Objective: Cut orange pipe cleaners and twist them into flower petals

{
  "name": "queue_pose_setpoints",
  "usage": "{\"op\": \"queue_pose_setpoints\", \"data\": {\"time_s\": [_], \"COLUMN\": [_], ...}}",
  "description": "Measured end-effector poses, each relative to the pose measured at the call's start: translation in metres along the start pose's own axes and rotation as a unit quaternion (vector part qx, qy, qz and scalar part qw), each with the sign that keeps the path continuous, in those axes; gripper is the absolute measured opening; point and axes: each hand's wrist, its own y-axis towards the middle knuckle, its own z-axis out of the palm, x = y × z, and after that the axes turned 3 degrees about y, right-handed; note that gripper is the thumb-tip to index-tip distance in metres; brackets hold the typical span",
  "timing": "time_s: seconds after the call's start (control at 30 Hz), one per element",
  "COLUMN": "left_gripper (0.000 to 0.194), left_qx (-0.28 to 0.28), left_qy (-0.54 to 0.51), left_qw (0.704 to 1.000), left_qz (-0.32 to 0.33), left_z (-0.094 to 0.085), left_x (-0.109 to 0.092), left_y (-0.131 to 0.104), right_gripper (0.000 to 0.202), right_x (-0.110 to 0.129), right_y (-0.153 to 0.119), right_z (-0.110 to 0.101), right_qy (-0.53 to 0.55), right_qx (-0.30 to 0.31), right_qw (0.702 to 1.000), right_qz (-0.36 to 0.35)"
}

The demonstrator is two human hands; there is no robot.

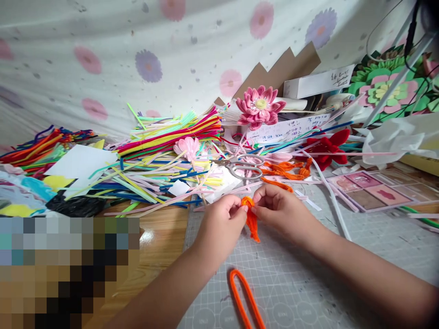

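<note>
Between my two hands is a small bundle of bent orange pipe cleaners (253, 225), its tail hanging down over the grey cutting mat (291, 274). My left hand (224, 224) pinches the bundle from the left with thumb and fingers. From the right, my right hand (279, 205) pinches its upper part, fingers curled. A loose orange pipe cleaner loop (245, 297) lies on the mat nearer to me. Beyond my right hand rest more shaped orange pipe cleaner pieces (288, 169). Grey-handled scissors (245, 167) lie just past my hands.
Heaped pipe cleaners (171, 137) of many colours cover the back left. A pink pipe cleaner flower (260, 107) and a red one (327, 148) stand behind. An eyeshadow palette (373, 189) lies at the right, near a white strip (331, 201). A patterned curtain (113, 45) hangs behind.
</note>
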Motion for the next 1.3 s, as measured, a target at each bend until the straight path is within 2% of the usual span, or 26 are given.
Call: {"op": "queue_pose_setpoints", "data": {"time_s": [0.13,0.3,0.43,0.57,0.7,0.8,0.93,1.03,1.1,1.3], "left_gripper": [0.010,0.010,0.010,0.013,0.016,0.017,0.008,0.009,0.009,0.008], "left_qx": [-0.008,-0.038,-0.009,0.019,0.046,0.083,0.102,0.078,0.049,0.011], "left_qy": [-0.028,-0.014,-0.046,-0.033,-0.032,-0.058,-0.029,-0.003,0.023,0.042], "left_qw": [0.999,0.998,0.997,0.999,0.998,0.994,0.994,0.997,0.998,0.998], "left_qz": [-0.031,-0.039,-0.062,-0.020,0.029,0.041,0.037,0.014,0.024,0.041], "left_z": [0.006,0.004,-0.003,-0.005,-0.009,-0.014,-0.011,-0.004,0.000,-0.002], "left_x": [-0.001,-0.003,-0.006,-0.002,0.005,0.007,0.005,0.003,0.003,0.001], "left_y": [-0.004,-0.005,-0.002,-0.002,0.001,0.004,0.002,-0.004,-0.008,-0.009], "right_gripper": [0.007,0.008,0.014,0.005,0.005,0.006,0.006,0.009,0.010,0.004], "right_x": [0.000,-0.002,-0.005,-0.003,0.001,0.004,0.006,0.006,0.005,0.003], "right_y": [-0.005,-0.008,-0.005,-0.001,-0.003,-0.004,-0.007,-0.008,-0.009,-0.012], "right_z": [0.007,0.013,0.013,0.007,0.001,0.001,0.003,0.005,0.006,0.005], "right_qy": [-0.016,-0.098,-0.101,-0.101,-0.158,-0.189,-0.228,-0.252,-0.248,-0.189], "right_qx": [-0.033,-0.026,0.012,0.038,0.025,0.019,0.006,0.001,0.001,0.030], "right_qw": [0.999,0.991,0.992,0.993,0.986,0.981,0.972,0.965,0.965,0.977], "right_qz": [-0.035,-0.091,-0.072,-0.043,-0.045,-0.046,-0.056,-0.071,-0.082,-0.092]}}
